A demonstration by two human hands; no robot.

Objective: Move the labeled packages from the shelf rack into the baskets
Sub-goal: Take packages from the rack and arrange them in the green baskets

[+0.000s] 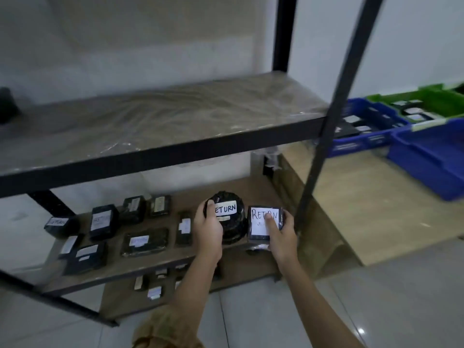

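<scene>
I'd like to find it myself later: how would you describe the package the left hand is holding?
Start at the dark metal shelf rack and drop to its middle shelf, right end. The left hand grips a round black package, domed like a jar. Its white label reads RETURN, and it is round, unlike the square package beside it.

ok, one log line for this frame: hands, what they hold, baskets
left hand: gripping round package | right hand: gripping square package | both labels: RETURN | location: middle shelf | baskets: right, on floor
</scene>
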